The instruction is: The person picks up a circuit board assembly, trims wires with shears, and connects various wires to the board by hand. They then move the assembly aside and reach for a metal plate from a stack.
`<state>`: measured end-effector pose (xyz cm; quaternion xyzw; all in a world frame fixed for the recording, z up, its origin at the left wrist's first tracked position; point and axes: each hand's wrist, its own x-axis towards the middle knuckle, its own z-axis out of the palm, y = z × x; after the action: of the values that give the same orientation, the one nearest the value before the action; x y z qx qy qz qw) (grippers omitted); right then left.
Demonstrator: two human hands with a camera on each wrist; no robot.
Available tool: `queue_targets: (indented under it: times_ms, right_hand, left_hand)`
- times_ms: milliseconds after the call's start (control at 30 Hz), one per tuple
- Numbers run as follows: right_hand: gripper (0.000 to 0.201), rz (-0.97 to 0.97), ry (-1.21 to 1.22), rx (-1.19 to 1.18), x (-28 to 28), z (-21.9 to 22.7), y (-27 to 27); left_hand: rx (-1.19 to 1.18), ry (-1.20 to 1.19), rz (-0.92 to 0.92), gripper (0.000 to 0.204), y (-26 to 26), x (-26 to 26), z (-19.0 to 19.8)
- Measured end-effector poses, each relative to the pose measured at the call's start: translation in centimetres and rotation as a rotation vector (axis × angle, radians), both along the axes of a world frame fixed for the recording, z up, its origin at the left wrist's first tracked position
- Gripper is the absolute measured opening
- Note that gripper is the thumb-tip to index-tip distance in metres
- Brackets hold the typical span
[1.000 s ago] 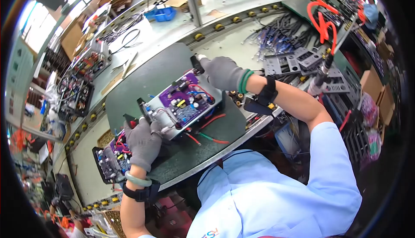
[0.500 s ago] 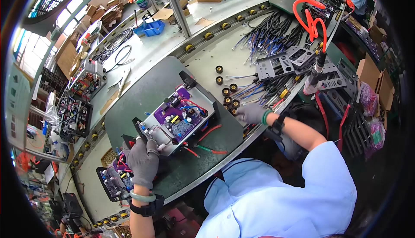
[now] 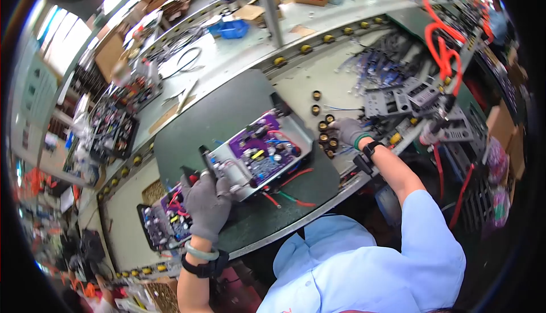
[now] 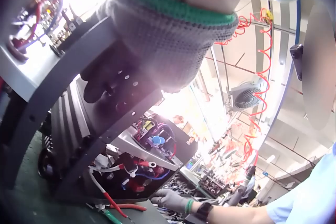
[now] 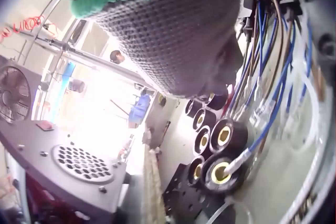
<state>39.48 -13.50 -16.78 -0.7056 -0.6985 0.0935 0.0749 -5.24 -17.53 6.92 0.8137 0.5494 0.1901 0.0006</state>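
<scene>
My gloved left hand (image 3: 207,205) lies over the left end of an open metal chassis (image 3: 304,137) holding a purple circuit board (image 3: 259,142). Its fingers are at a black end panel (image 4: 118,90); I cannot tell whether they grip it, as the glove hides them in the left wrist view. To the right, my gloved right hand (image 3: 348,130) reaches to a cluster of black round sockets with brass centres (image 3: 324,138). In the right wrist view its fingertips are partly hidden, close above the sockets (image 5: 228,134). Red and green leads (image 3: 290,197) hang from the chassis front.
Another board unit (image 3: 162,227) sits left of the left hand. Beyond the right hand lie bundled cables (image 3: 375,65) and grey perforated panels (image 3: 387,102). A power driver (image 3: 435,128) hangs on an orange coiled hose (image 3: 435,28). The dark mat (image 3: 199,108) lies under the chassis.
My right hand has left the chassis's far right corner and moved over to the black sockets on the right. The left hand stays at the chassis's left end.
</scene>
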Motion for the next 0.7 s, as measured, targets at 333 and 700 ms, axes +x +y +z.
queue_targets:
  times_ms: [333, 700]
  right_hand:
    - [0.038, 0.147, -0.012, -0.114, 0.1, -0.5, 2.4]
    - [0.043, -0.086, -0.134, -0.168, 8.3, -5.5, 6.9]
  left_hand:
    - [-0.001, -0.167, 0.06, 0.02, -0.1, -0.5, -0.4]
    - [0.5, -0.718, 0.779, 0.033, -11.5, -17.5, -6.9]
